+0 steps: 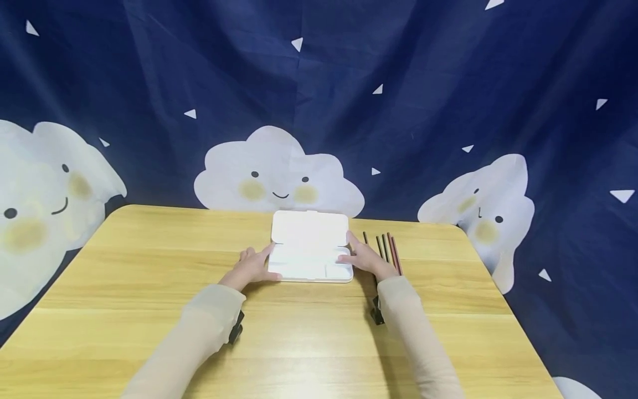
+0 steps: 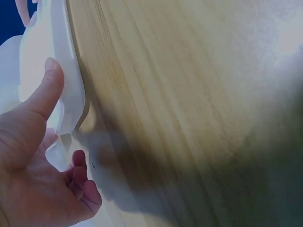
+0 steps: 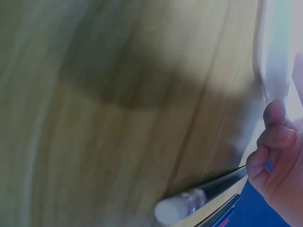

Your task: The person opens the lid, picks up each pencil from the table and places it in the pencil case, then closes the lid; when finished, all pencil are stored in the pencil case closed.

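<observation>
An opened white pencil case (image 1: 310,262) lies on the table, its lid (image 1: 310,227) folded back toward the curtain. At the case's left end is my left hand (image 1: 252,267), gripping it with the thumb over the near corner and the index finger at the hinge side. My right hand (image 1: 366,257) grips the right end, thumb over the inner compartments and index finger beside the lid. The left wrist view has the left thumb (image 2: 52,80) lying over the case wall (image 2: 68,90). Curled outer fingers of the right hand (image 3: 279,142) show beside the case in the right wrist view.
Several dark and red pencils (image 1: 394,252) lie side by side just right of the right hand, partly behind the wrist. One has a white end (image 3: 171,210). The wooden table (image 1: 149,332) reaches back to a blue curtain (image 1: 319,83) with cloud prints.
</observation>
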{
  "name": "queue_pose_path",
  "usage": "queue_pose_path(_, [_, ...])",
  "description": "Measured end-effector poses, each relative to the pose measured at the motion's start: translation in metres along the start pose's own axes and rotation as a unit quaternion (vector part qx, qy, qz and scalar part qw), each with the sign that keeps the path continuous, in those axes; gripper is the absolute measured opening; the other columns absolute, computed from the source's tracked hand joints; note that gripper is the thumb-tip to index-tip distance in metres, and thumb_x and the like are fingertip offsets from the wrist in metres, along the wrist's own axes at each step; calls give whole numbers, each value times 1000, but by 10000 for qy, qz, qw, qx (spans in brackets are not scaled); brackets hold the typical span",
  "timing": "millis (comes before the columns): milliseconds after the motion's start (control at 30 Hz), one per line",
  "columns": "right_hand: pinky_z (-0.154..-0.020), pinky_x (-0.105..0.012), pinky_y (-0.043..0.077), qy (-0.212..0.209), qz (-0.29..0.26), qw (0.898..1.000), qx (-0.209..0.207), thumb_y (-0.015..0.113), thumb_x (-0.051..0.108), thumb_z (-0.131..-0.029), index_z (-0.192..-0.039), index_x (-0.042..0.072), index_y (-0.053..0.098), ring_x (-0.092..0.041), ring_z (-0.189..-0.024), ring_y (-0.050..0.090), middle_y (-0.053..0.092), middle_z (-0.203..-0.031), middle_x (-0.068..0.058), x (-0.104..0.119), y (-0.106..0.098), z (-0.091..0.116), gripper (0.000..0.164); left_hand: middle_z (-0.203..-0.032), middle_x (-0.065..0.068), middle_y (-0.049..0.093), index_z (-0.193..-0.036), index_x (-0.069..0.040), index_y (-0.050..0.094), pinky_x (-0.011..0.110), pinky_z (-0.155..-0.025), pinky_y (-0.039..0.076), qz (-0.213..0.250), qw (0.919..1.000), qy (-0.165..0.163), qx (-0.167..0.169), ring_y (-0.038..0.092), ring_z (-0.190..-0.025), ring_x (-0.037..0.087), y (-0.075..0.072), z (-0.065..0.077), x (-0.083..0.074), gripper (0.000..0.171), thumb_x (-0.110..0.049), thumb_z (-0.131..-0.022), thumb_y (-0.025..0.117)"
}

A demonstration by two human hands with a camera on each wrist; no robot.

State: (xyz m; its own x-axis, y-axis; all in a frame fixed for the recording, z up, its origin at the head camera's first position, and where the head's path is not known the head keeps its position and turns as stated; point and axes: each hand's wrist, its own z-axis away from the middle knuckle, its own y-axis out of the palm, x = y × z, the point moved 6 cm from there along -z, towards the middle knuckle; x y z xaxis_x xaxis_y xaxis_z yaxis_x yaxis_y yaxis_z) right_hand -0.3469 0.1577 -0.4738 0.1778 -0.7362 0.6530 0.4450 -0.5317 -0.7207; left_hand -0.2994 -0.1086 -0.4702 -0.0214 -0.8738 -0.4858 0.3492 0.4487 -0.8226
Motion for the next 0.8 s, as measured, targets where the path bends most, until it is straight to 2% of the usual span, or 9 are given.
queue_pose_path(33, [-104,-44,30,-58,-15,10000,-26,56,31,-90,-145,2,-3,-33,-127,37,6,-151,-18,0,-1,1,86,-121,34,33,-145,-16,24,55,-82,40,-22,10000,9,-23,32,-109,42,-1,0,-1,94,-45,-71,73])
queue_pose_path(100, [-89,-41,44,-91,-4,9999,-68,55,30,-91,-145,3,-3,-32,-101,56,36,-138,-25,1,-3,3,84,-123,35,33,-145,-14,24,56,-83,40,-53,10000,1,-29,32,-111,43,-2,2,-4,93,-44,-72,73])
queue_pose_path(133, [-78,-39,47,-111,-22,9999,-87,55,30,-91,-146,4,-2,-30,-85,59,51,-121,-26,2,-3,3,83,-124,36,33,-145,-14,24,57,-85,39,-66,10000,-9,-37,32,-113,44,-3,2,-4,93,-44,-72,74])
queue_pose_path(167, [-68,-35,47,-133,-10,9999,-109,54,30,-92,-146,4,-1,-26,-70,57,59,-100,-25,2,-4,4,82,-125,36,32,-145,-13,24,58,-86,38,-73,10000,-7,-30,32,-114,45,-4,3,-5,94,-43,-72,74])
queue_pose_path(200, [-59,-33,44,-182,2,9998,-123,54,29,-92,-146,3,0,-22,-59,52,59,-79,-20,3,-4,5,81,-126,37,32,-145,-12,23,60,-88,37,-64,10000,-22,-12,31,-116,46,-4,3,-6,93,-43,-72,73])
queue_pose_path(267, [-51,-27,37,-193,-45,9997,-112,54,28,-92,-146,4,2,-16,-49,41,43,-53,-7,4,-5,6,79,-128,38,31,-145,-12,22,63,-89,35,-45,10000,-55,24,30,-118,47,-4,2,-5,93,-42,-73,73])
queue_pose_path(367, [-50,-25,33,-250,-91,9995,-151,55,26,-91,-146,5,6,-12,-47,35,39,-50,1,5,-6,8,77,-129,39,30,-145,-12,21,65,-89,34,-17,9999,-108,81,29,-119,47,-3,0,-5,93,-40,-74,73])
queue_pose_path(600, [-55,-27,40,-487,-34,9984,-281,56,24,-91,-146,5,11,-17,-57,48,57,-68,-15,7,-13,18,74,-128,37,32,-145,-13,22,64,-89,35,-32,9997,-189,132,30,-118,46,-1,-1,-4,93,-41,-73,73])
queue_pose_path(800, [-55,-27,40,-647,-176,9972,-339,57,22,-90,-146,3,13,-18,-59,47,57,-72,-16,3,-20,31,74,-130,37,33,-145,-11,22,64,-92,33,-2,9999,-117,121,30,-120,49,-1,0,-5,93,-40,-73,74])
